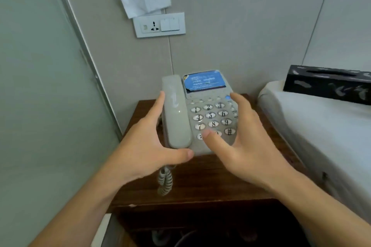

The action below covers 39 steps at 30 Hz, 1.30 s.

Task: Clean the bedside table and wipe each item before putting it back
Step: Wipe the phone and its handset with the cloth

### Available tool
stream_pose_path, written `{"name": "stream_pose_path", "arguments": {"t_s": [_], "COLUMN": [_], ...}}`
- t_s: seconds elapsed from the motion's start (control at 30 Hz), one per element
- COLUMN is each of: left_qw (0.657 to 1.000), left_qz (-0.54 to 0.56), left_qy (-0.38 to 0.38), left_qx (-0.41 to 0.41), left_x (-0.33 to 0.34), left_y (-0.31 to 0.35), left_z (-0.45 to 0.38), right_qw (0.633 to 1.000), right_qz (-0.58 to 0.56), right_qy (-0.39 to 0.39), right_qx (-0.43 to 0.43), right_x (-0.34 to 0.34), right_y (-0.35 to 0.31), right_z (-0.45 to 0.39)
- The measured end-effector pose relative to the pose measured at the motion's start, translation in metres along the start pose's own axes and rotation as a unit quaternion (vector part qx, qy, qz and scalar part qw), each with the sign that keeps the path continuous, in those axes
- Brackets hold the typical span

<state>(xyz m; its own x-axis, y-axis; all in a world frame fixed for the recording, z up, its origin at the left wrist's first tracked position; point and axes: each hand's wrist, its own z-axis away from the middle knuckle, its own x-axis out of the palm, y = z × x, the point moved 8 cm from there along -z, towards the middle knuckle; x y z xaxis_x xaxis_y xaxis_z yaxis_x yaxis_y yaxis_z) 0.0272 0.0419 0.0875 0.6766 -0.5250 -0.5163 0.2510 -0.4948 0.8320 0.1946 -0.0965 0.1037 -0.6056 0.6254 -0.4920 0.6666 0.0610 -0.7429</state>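
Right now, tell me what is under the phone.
The phone sits on a dark wooden bedside table. Its coiled cord lies at the front. Anything beneath its base is hidden.
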Motion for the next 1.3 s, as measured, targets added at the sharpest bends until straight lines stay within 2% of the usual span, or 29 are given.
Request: {"name": "stream_pose_path", "arguments": {"t_s": [0.23, 0.4, 0.53, 0.63, 0.7, 0.77, 0.83, 0.87, 0.93, 1.0, 1.1, 1.3], "left_qw": [0.992, 0.988, 0.988, 0.988, 0.983, 0.981, 0.98, 0.979, 0.975, 0.979, 0.987, 0.989], "left_qz": [-0.026, -0.028, -0.043, -0.051, -0.065, -0.054, -0.073, -0.094, -0.125, -0.12, -0.094, -0.074], "left_qy": [-0.07, -0.099, -0.104, -0.107, -0.127, -0.138, -0.141, -0.146, -0.149, -0.128, -0.106, -0.1], "left_qx": [-0.102, -0.115, -0.104, -0.1, -0.113, -0.128, -0.118, -0.11, -0.108, -0.105, -0.08, -0.075], "left_x": [0.027, 0.042, 0.05, 0.049, 0.045, 0.039, 0.032, 0.031, 0.031, 0.029, 0.027, 0.027], "left_y": [-0.085, -0.108, -0.108, -0.108, -0.103, -0.097, -0.093, -0.092, -0.095, -0.102, -0.109, -0.117], "left_z": [0.036, 0.021, 0.007, 0.002, 0.001, -0.005, -0.017, -0.022, -0.028, -0.027, -0.021, -0.016], "right_qw": [0.992, 0.988, 0.982, 0.958, 0.941, 0.911, 0.867, 0.857, 0.883, 0.907, 0.914, 0.907], "right_qz": [0.023, 0.027, 0.115, 0.237, 0.318, 0.392, 0.455, 0.453, 0.383, 0.346, 0.353, 0.387], "right_qy": [-0.054, -0.056, -0.059, -0.098, -0.052, 0.0, -0.047, -0.086, -0.134, -0.142, -0.127, -0.094], "right_qx": [0.109, 0.144, 0.136, 0.129, 0.103, 0.126, 0.197, 0.23, 0.236, 0.194, 0.157, 0.138], "right_x": [0.076, 0.09, 0.095, 0.088, 0.055, 0.009, -0.027, -0.038, -0.042, -0.041, -0.041, -0.025], "right_y": [0.057, 0.083, 0.093, 0.1, 0.101, 0.112, 0.14, 0.157, 0.18, 0.184, 0.187, 0.185], "right_z": [0.052, 0.049, 0.04, 0.031, 0.023, 0.019, 0.021, 0.024, 0.028, 0.03, 0.036, 0.033]}}
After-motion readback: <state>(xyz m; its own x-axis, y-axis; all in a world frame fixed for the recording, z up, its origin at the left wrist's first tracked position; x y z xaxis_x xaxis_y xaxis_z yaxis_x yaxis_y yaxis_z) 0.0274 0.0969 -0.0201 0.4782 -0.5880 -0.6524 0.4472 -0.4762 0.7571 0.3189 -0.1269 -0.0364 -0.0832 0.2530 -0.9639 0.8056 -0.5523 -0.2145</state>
